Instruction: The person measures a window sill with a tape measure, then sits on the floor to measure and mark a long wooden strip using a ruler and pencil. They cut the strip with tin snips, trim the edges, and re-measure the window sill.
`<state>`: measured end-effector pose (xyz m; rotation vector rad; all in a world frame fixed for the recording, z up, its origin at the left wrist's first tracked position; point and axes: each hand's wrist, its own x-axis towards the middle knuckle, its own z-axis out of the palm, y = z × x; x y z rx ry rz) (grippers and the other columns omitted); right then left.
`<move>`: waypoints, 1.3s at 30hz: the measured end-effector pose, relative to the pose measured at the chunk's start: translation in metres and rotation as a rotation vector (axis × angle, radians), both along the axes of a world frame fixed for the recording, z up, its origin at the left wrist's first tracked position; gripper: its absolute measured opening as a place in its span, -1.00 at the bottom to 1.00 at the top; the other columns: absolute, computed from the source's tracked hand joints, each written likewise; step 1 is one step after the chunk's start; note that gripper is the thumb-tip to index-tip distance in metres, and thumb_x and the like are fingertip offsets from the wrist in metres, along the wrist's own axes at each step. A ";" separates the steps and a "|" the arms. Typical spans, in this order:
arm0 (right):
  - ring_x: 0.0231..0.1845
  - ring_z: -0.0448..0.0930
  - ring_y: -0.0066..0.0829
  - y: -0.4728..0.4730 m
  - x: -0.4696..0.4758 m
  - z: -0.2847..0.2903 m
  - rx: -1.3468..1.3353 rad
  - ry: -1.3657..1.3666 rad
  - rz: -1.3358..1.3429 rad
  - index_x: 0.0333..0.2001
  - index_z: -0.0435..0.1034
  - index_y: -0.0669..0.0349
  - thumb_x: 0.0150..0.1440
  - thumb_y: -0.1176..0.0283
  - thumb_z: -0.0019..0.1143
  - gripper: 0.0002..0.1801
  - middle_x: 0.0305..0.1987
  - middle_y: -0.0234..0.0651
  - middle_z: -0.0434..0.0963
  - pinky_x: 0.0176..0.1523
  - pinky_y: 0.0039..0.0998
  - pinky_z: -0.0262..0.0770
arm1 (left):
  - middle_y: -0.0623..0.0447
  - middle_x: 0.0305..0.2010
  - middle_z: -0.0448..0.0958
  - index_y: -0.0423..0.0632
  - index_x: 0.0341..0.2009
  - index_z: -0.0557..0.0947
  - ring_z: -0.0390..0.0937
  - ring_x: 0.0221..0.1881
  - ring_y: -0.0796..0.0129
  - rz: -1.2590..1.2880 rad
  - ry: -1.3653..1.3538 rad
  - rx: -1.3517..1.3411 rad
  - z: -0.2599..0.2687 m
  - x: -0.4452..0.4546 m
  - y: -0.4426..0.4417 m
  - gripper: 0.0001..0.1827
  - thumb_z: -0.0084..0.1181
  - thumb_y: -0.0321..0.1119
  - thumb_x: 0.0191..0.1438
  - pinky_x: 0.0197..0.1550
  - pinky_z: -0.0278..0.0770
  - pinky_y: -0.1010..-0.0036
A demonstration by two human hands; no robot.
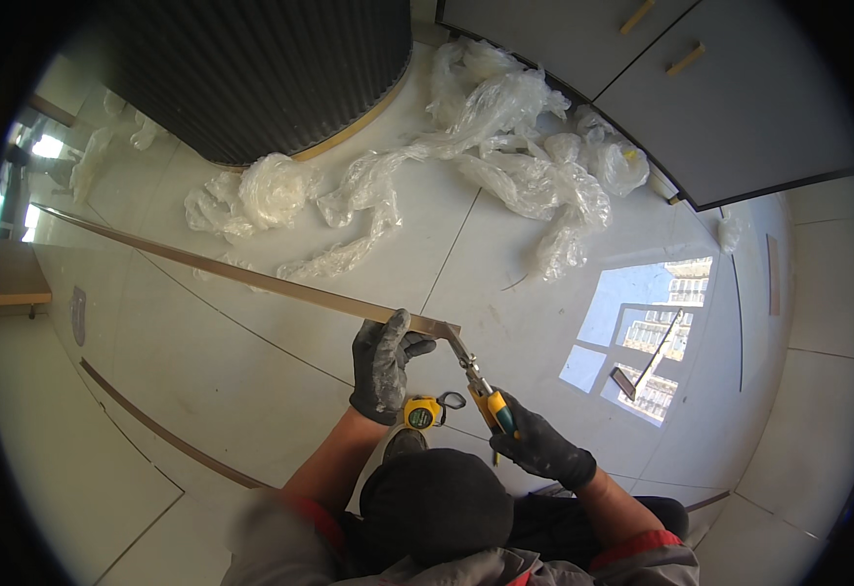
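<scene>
My left hand (387, 366), in a dusty dark work glove, grips a long brown trim strip (251, 277) close to its near end. The strip reaches away to the upper left. In my gloved right hand (540, 443) are metal snips (478, 377) with yellow and green handles; their jaws meet the strip's end. Whether the blades are closed on it is too small to tell. A yellow tape measure (421, 414) with a black wrist loop lies on the floor between my hands, beside my shoe.
Crumpled clear plastic wrap (515, 146) spreads over the tiled floor (273, 359) beside a dark ribbed round base (273, 80). Grey cabinets (735, 95) stand at upper right. Another brown strip (170, 432) lies at lower left. A small angled piece (623, 384) lies to the right.
</scene>
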<state>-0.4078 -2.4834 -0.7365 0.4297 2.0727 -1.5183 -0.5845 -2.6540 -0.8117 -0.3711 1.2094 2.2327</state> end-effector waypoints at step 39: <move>-0.10 0.51 -0.30 0.000 -0.001 -0.007 -0.012 0.100 -0.016 0.37 0.00 0.26 0.19 0.44 0.12 -0.27 -0.05 -0.09 0.45 0.02 -0.29 0.46 | 0.06 -0.28 0.60 0.01 -0.16 0.51 0.65 -0.28 0.26 -0.045 -0.016 -0.027 0.013 -0.011 -0.001 -0.81 0.16 -0.25 0.18 -0.23 0.65 0.33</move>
